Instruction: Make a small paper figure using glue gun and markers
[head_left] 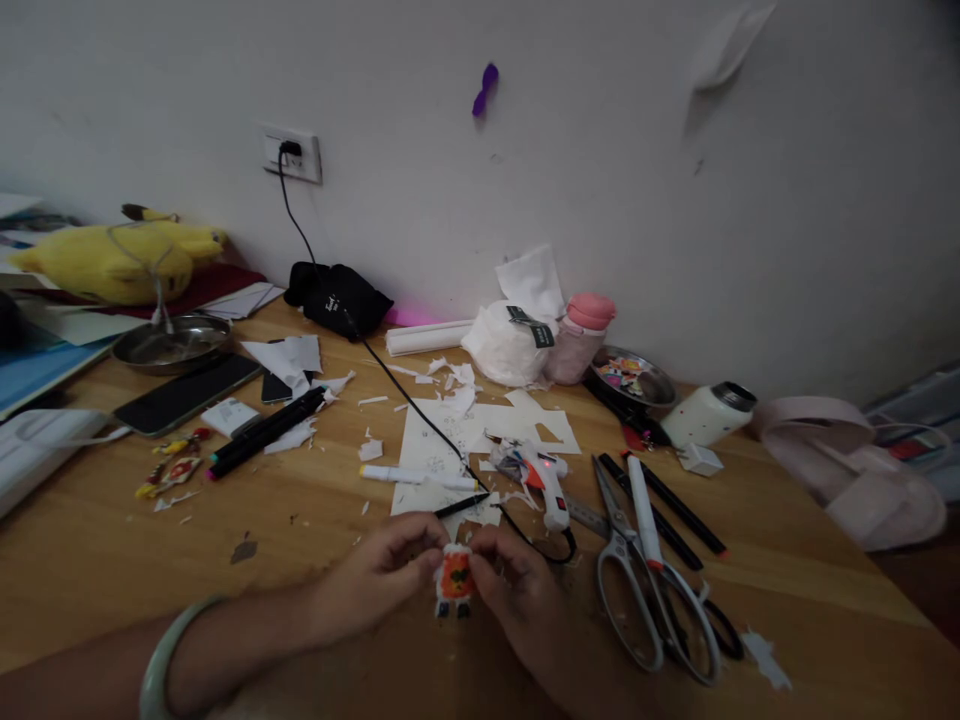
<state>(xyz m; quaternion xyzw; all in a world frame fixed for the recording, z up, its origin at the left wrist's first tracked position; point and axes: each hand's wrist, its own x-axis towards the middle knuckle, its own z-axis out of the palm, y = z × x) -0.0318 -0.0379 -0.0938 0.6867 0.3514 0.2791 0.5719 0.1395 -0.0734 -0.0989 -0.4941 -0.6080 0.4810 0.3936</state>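
Note:
Between my two hands, near the front edge of the table, is a small white and orange figure (pixel 456 576) with dark feet at its lower end. My left hand (pixel 397 565) pinches its left side, thumb and fingers closed. On the other side, my right hand (pixel 517 585) grips its right edge the same way. A white glue gun (pixel 551 490) with a lit red light lies just beyond my right hand. Close to my fingertips are a black pen (pixel 461 504) and a white marker (pixel 420 478) on printed paper (pixel 427 440).
Large grey-handled scissors (pixel 622 560) and several markers lie at right, near a white bottle (pixel 709 415). Paper scraps scatter across the middle. A phone (pixel 187 393), metal dish (pixel 172 343) and yellow plush (pixel 112 262) are at left. A black cable (pixel 405 395) crosses the table.

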